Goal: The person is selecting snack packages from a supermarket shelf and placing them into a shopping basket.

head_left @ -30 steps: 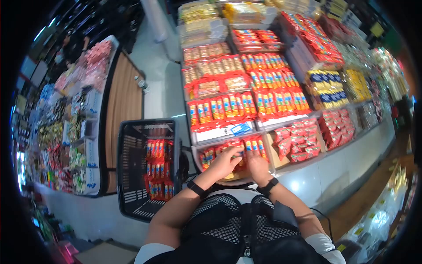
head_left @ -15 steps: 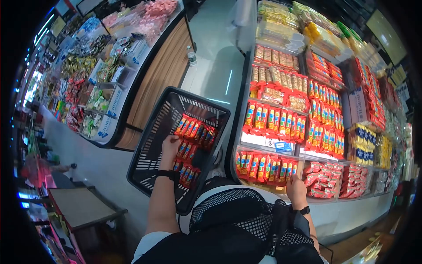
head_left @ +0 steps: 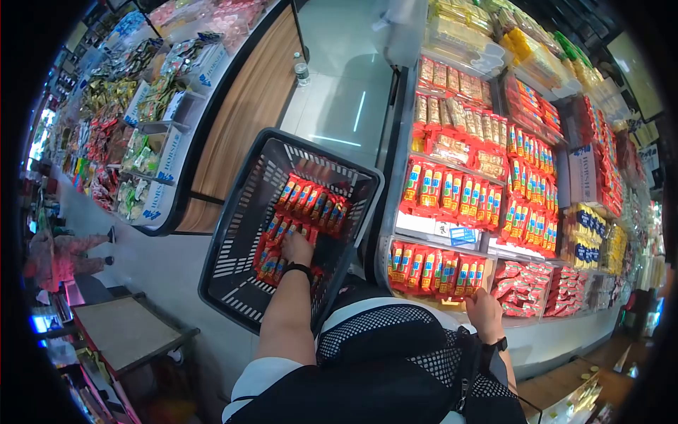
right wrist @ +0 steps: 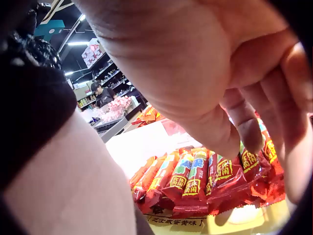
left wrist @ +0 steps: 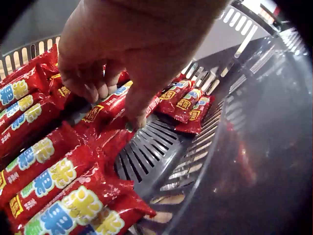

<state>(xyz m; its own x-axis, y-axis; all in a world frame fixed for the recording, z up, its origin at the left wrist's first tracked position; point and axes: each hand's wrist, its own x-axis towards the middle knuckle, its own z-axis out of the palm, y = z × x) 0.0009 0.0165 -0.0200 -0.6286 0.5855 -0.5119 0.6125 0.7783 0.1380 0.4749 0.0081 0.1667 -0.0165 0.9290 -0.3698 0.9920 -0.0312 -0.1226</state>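
Observation:
Inside the black basket (head_left: 224,244), the left hand (head_left: 298,249) is among rows of red-wrapped packets (head_left: 307,205). Seen from the left wrist, the thumb and curled fingers of that hand (left wrist: 142,39) pinch a red packet (left wrist: 100,111) between two rows, over the slotted basket floor. The right hand (head_left: 485,316) is at the front right corner of the lowest bin of red packets (head_left: 427,270). In the right wrist view its loosely bent fingers (right wrist: 288,127) hang in front of the packets (right wrist: 198,174); no packet is visibly gripped.
Tiered bins with more red packets (head_left: 452,191) rise behind the lowest bin, with small red bags (head_left: 521,288) to their right. A wood-sided candy stand (head_left: 244,92) is left of the basket, a bottle (head_left: 302,73) on the floor beside it. A low table (head_left: 131,328) stands lower left.
The view has swung left. The left hand has gone from the bin to the basket, then further right and down among its packets. The right hand has stayed by the lowest bin.

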